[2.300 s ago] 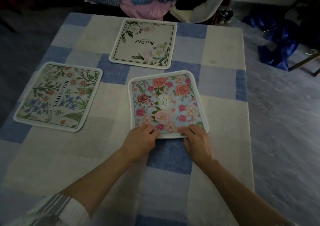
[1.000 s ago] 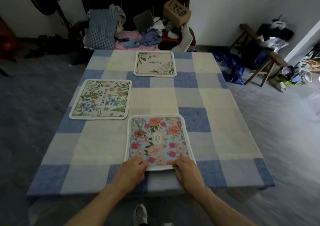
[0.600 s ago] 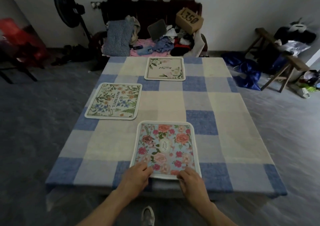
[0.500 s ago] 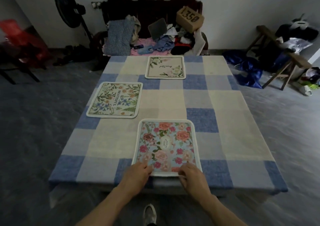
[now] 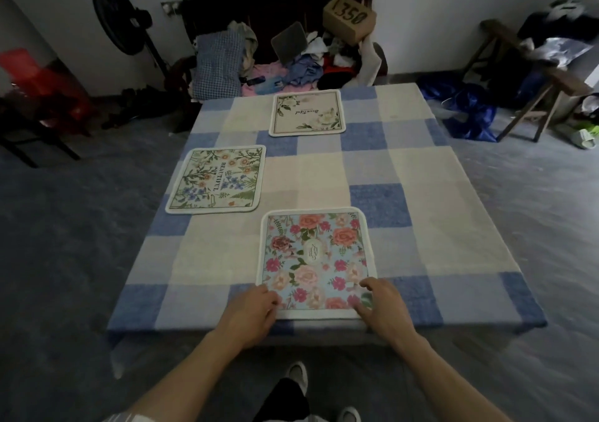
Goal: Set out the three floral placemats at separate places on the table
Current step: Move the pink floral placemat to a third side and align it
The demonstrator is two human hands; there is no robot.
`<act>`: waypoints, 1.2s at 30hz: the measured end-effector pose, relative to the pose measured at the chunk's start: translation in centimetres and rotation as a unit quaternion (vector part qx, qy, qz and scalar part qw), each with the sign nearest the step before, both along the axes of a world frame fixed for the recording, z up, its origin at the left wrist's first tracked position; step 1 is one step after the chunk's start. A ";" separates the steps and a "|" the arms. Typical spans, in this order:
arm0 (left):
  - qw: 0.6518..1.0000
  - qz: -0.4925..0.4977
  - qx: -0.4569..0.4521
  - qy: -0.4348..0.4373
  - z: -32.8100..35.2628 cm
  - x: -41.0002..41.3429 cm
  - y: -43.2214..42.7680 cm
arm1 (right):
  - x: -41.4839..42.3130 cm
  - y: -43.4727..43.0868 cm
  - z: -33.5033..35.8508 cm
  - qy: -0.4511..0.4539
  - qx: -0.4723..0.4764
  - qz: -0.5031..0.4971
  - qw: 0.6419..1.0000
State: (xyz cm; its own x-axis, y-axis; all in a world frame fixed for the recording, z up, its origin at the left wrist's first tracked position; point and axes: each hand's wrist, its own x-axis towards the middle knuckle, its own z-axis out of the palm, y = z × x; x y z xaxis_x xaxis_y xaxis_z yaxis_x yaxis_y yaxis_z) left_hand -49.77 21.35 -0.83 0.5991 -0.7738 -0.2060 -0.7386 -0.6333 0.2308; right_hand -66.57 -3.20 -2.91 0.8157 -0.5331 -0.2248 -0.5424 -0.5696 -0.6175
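**Three floral placemats on a checked table, both hands at the nearest one**

Three flat, soft-looking placemats with rounded corners and white borders lie apart on a table (image 5: 421,201) covered in a woven blue-and-cream checked cloth. The rose placemat (image 5: 316,261), pale blue with pink and coral blooms, lies at the table's near edge. The wildflower placemat (image 5: 215,179), cream with green stems and the word BEAUTIFUL, sits beyond it toward the table's left side. The cream placemat (image 5: 307,113), with white blossoms at its corners, lies at the table's far edge.

The floor is grey. Behind the table's far edge, clothes are heaped on a dark bench, with a cardboard box (image 5: 349,19) marked 1350 on top. A standing fan (image 5: 116,19) stands left of that.

The left hand (image 5: 251,313) rests loosely curled on the rose placemat's near left corner. The right hand (image 5: 382,305), fingers slightly spread, presses its near right corner. Neither hand lifts it.
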 end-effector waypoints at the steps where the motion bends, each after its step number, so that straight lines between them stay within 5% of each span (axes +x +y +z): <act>1: 1.000 0.002 -0.005 -0.001 0.0 0.4 0.0 | -0.2 0.1 -0.1 0.003 0.005 -0.012 1.000; 16: 0.994 0.040 -0.065 0.073 -2.6 15.1 -6.0 | 7.4 -1.0 0.5 0.136 -0.030 -0.155 0.978; 23: 0.984 0.090 -0.088 0.127 -4.4 14.3 -5.7 | 9.8 -0.5 -0.5 0.195 -0.018 -0.185 0.963; 36: 0.957 0.233 -0.107 0.133 -4.5 11.3 -7.6 | 12.5 -3.5 -1.4 0.118 0.005 -0.197 0.973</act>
State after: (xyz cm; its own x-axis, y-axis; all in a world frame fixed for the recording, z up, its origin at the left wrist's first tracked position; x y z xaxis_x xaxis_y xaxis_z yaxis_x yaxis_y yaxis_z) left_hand -38.46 13.74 -5.34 0.8379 -0.4764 -0.2666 -0.2837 -0.7972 0.5329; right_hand -54.07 -6.66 -4.27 0.4736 -0.7904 -0.3885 -0.8450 -0.2835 -0.4534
